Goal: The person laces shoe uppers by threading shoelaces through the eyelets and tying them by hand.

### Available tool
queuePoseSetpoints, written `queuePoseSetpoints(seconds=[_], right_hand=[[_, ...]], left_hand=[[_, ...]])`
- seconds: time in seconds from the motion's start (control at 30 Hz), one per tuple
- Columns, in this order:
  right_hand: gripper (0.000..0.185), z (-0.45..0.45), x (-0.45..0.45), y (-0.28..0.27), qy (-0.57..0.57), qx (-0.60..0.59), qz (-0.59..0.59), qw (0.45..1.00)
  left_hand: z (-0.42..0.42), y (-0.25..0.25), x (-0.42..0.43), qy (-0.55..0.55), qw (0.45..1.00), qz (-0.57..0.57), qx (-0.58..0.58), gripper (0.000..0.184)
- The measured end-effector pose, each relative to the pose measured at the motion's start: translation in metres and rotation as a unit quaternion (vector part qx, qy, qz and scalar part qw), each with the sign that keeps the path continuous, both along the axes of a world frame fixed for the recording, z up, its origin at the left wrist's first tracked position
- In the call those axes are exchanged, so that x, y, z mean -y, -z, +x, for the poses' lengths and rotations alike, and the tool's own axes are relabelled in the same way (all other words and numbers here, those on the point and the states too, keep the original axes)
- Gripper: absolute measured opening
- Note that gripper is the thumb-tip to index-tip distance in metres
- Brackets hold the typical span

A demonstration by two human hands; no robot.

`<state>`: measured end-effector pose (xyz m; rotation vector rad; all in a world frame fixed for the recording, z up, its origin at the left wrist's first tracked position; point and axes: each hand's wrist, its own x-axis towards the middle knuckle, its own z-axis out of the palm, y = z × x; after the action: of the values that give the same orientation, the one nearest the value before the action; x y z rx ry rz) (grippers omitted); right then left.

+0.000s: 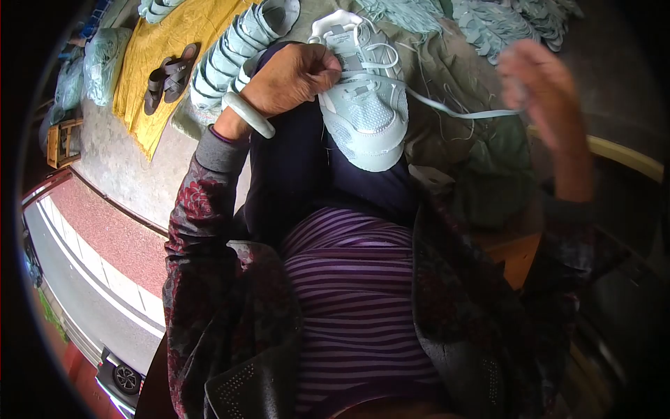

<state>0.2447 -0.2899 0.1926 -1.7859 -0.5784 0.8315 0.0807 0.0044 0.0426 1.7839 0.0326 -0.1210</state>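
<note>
A pale, whitish-blue sneaker (366,115) rests on my lap with its toe pointing toward me. My left hand (289,78) is closed in a pinch at the lacing edge of the sneaker; what lies between the fingertips is hidden. A flat white shoelace (453,112) crosses the lacing area and runs out to the right, drawn nearly taut at its far end. My right hand (541,91), blurred by motion, is raised off to the right with its fingers closed on that end of the lace.
Stacked pale shoe pieces (237,56) stand on the left. Dark sandals (171,80) lie on a yellow sheet (150,52). Bundles of light-blue pieces (499,28) are heaped at the top right, and loose thin cords (447,91) trail over the dark cloth beside the sneaker.
</note>
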Motion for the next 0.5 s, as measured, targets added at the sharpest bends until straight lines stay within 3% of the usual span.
queuePoseSetpoints(seconds=[0.1,0.17,0.23,0.37,0.5], right_hand=[[0.013,-0.035,-0.034,0.044,-0.111,0.079,0.010,0.991],[0.014,-0.054,-0.051,0.063,-0.121,0.122,-0.027,0.985],[0.013,-0.069,-0.062,0.085,-0.082,0.100,0.011,0.992],[0.014,-0.086,-0.072,0.087,-0.094,0.214,-0.120,0.965],[0.017,-0.090,-0.080,0.094,-0.083,0.222,-0.150,0.960]], left_hand=[[-0.004,0.005,0.000,-0.013,0.997,-0.068,-0.026,0.018],[-0.006,0.005,-0.001,-0.010,0.997,-0.063,-0.031,0.019],[-0.007,0.005,-0.001,-0.006,0.997,-0.060,-0.036,0.020],[-0.005,0.008,0.000,-0.011,0.995,-0.089,-0.045,0.019],[-0.008,0.011,0.000,-0.011,0.994,-0.094,-0.046,0.017]])
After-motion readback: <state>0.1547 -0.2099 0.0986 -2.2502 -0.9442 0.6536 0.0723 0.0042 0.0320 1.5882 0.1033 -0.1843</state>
